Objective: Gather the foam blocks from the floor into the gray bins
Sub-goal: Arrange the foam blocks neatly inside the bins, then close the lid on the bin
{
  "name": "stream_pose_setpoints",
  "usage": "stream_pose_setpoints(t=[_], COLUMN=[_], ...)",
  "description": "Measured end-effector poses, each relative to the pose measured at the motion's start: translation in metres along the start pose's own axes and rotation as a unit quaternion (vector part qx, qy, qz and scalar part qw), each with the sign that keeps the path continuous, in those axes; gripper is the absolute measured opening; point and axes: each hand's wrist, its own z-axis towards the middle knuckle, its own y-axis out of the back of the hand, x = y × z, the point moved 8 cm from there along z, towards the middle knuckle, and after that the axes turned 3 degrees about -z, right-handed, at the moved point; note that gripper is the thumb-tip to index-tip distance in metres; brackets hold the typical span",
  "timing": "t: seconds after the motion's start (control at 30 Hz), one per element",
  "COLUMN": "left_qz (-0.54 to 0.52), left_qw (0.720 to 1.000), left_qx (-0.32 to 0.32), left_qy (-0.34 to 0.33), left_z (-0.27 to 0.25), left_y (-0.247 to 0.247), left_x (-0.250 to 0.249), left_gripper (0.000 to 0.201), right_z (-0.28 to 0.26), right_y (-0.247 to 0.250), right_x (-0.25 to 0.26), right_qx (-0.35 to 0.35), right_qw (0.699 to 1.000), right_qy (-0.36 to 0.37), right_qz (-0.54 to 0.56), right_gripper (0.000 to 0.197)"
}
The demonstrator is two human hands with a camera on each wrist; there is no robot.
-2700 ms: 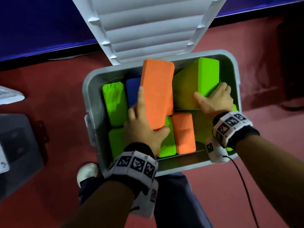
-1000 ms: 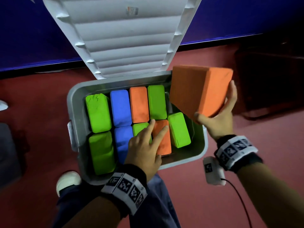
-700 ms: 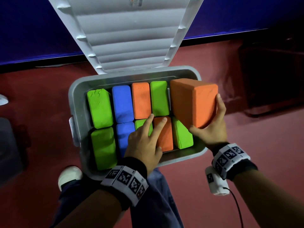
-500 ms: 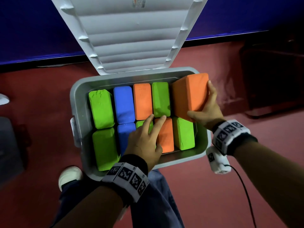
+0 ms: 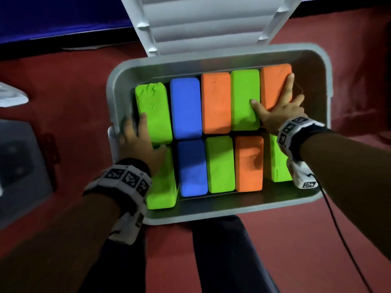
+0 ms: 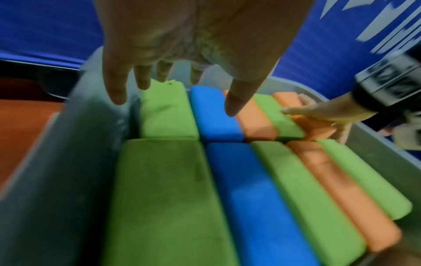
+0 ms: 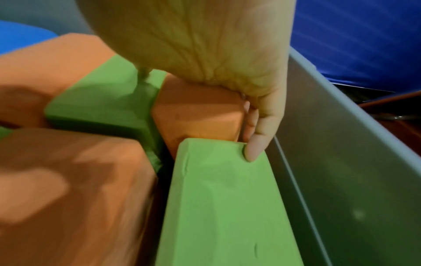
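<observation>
My head camera looks steeply down into the open gray bin (image 5: 325, 85) from close above. The left wrist camera looks along my left hand (image 6: 196, 39) across both rows of foam blocks (image 6: 214, 115). The right wrist camera sits very near the bin's right wall (image 7: 341, 162). All three share the blocks.

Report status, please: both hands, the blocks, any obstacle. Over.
Left hand open, resting on the far-left green block. Right hand flat, pressing the far-right orange block down. Gray bin holds ten blocks, two rows. Nothing in the way.
</observation>
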Motion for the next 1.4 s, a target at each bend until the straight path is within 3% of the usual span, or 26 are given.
stream_pose_setpoints(t=[0.1,0.17,0.2,0.27,0.33,0.43,0.5,0.57,0.67,0.8,0.87,0.93,1.0,1.03,1.13,1.3,1.4], left_qz=[-0.085,-0.127,-0.15,-0.193,-0.2,-0.175,-0.17,-0.181,-0.206,-0.233,-0.227,-0.228,-0.226,-0.212,-0.142,-0.047,-0.001], left_qw=[0.995,0.987,0.981,0.969,0.966,0.971,0.975,0.976,0.972,0.964,0.963,0.962,0.966,0.971,0.985,0.994,0.988], left_qx=[0.041,0.084,0.102,0.116,0.123,0.115,0.09,0.04,0.022,0.055,0.061,0.048,0.04,0.048,0.078,0.104,0.157], left_qy=[0.027,0.05,0.069,0.105,0.11,0.114,0.11,0.112,0.106,0.116,0.129,0.142,0.118,0.1,0.056,0.003,-0.004], left_z=[0.019,0.019,0.015,0.007,0.001,-0.006,-0.004,0.006,0.015,0.013,0.012,0.01,0.007,0.007,0.007,0.014,0.009], left_y=[-0.01,-0.021,-0.027,-0.035,-0.039,-0.043,-0.041,-0.038,-0.035,-0.034,-0.028,-0.022,-0.021,-0.024,-0.035,-0.03,-0.028], left_x=[0.02,0.022,0.022,0.019,0.009,-0.004,-0.01,-0.003,-0.003,-0.002,-0.004,-0.005,-0.008,-0.009,-0.007,-0.004,0.005], left_gripper=[0.095,0.101,0.104,0.108,0.107,0.099,0.097,0.096,0.096,0.106,0.105,0.095,0.086,0.084,0.089,0.097,0.101], right_z=[0.009,0.013,0.011,-0.007,-0.018,-0.054,-0.068,-0.065,-0.053,-0.069,-0.069,-0.062,-0.053,-0.051,-0.055,-0.046,-0.054], right_y=[0.001,0.004,0.003,-0.005,-0.047,-0.063,-0.077,-0.082,-0.084,-0.07,-0.056,-0.024,0.005,0.01,-0.013,-0.018,-0.002], right_x=[-0.009,-0.028,-0.035,-0.034,-0.056,-0.073,-0.076,-0.076,-0.09,-0.09,-0.087,-0.087,-0.075,-0.062,-0.03,-0.034,-0.029], right_qx=[-0.001,0.037,0.053,0.07,0.139,0.133,0.146,0.127,0.158,0.28,0.262,0.148,0.043,0.048,0.156,0.164,0.193], right_qw=[1.0,0.999,0.998,0.99,0.978,0.99,0.983,0.979,0.977,0.939,0.937,0.962,0.98,0.985,0.982,0.986,0.976], right_qy=[0.027,0.0,0.018,0.103,0.137,0.015,-0.104,-0.145,-0.127,-0.118,-0.132,-0.138,-0.078,-0.031,0.072,0.012,0.011], right_qz=[-0.003,0.02,0.024,0.062,0.079,0.053,0.044,0.067,0.067,0.158,0.189,0.184,0.179,0.165,0.077,-0.012,-0.096], right_gripper=[0.109,0.106,0.095,0.053,0.062,0.046,0.066,0.066,0.058,0.075,0.074,0.073,0.074,0.073,0.068,0.106,0.107])
